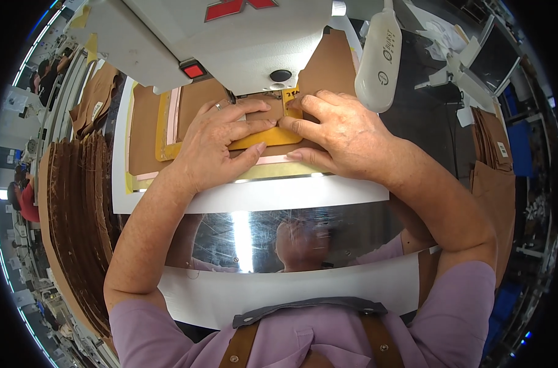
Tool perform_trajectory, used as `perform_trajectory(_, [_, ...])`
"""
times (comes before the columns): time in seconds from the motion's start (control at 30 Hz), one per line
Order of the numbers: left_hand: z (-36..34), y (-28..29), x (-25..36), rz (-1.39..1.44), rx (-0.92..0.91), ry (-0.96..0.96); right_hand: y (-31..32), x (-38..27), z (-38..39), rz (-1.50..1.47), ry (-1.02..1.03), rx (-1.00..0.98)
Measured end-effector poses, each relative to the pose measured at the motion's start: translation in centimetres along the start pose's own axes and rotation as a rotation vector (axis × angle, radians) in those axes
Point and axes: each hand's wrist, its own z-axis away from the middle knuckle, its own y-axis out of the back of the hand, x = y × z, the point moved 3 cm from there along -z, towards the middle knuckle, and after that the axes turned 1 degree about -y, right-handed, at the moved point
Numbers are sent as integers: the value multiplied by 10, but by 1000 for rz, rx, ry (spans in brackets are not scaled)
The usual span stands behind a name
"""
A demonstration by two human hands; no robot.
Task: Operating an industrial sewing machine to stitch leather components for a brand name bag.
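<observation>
The left hand and right hand, both open with fingers spread, rested on the yellow frame, which lay amid brown material at the near side of the white machine head, where level, even pressure appeared advisable against slipping.

And it's a lilac short-sleeved shirt, brown straps with metal studs over it, grey band across its front, ring on the left hand!

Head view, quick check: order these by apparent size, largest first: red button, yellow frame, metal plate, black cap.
1. Metal plate
2. Yellow frame, by its outline; partly covered
3. Red button and black cap: too alike to rank
</observation>
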Motion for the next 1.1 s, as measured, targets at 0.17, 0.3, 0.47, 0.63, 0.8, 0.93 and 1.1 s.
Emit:
perform_trajectory(0.17, [-7, -7, -18, -24, -65, 130, -2, 13, -1, -133, -96, -37])
perform_trajectory(0.3, [-13, -13, -33, 4, -15, 157, -3, 19, -5, -109, -71, -54])
perform_trajectory(0.47, [-21, -13, -50, -70, -45, 334, -9, 27, -7, -74, -72, -22])
perform_trajectory(0.63, [-21, -4, -32, -84, 142, 183, -3, 26, -3, -50, -156, -144])
perform_trajectory(0.8, [14, 31, -48, -113, 300, 196, 10, 30, 15, -25, -183, -7])
perform_trajectory(0.93, [74, 57, -102, 103, 466, 467, 16, 43, 33, -27, -312, 64])
perform_trajectory(1.1, [126, 57, -133, -92, 382, 618, 7, 60, 46, 40, -436, 110])
